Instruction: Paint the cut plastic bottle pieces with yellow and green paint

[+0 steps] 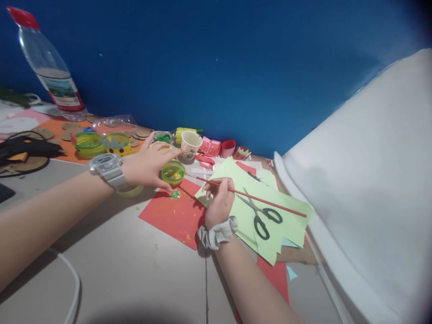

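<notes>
My right hand (219, 200) is closed round a thin red paintbrush (266, 201), whose tip points left toward a small green-rimmed container (173, 172). My left hand (148, 164), with a pale watch on the wrist, has its fingers stretched out over that container, the thumb beside it and the fingertips near a paper cup (191, 145). Below the container lies a red paper sheet (172, 215) with a small green glitter patch (174, 194). Light green paper (290, 225) lies under the brush, with black-handled scissors (261, 216) on it.
Green and yellow tubs (89, 143), cardboard rounds and an orange sheet sit at the back left. A plastic bottle (50, 67) with a red cap leans against the blue wall. A black glue gun (25, 146) lies far left. A large white sheet (371, 180) fills the right.
</notes>
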`<state>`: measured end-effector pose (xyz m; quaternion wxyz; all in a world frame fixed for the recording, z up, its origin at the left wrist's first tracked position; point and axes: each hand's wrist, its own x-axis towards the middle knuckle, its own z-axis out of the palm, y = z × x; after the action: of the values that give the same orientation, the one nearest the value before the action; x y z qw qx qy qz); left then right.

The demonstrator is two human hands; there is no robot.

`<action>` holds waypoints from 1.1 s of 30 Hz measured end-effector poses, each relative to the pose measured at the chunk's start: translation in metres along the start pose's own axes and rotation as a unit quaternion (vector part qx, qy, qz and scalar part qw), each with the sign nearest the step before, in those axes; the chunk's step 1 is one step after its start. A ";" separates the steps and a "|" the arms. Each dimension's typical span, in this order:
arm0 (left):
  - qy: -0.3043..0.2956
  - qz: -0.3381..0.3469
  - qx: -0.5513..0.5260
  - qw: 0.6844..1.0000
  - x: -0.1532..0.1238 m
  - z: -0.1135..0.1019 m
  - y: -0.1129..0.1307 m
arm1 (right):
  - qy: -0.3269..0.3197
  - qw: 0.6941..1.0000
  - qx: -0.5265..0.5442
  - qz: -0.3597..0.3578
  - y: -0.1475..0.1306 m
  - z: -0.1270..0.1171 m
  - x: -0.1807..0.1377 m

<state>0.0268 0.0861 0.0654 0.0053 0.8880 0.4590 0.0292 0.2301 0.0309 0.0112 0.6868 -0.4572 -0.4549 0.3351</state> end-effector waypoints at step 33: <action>-0.058 -0.018 -0.580 0.812 -0.100 -0.020 0.035 | 0.030 0.999 -0.001 -0.014 -0.003 0.003 -0.003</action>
<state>-0.0035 -0.0163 0.0820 0.5470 0.7114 0.3715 0.2383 0.2263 0.0284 0.0141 0.7048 -0.4610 -0.4405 0.3110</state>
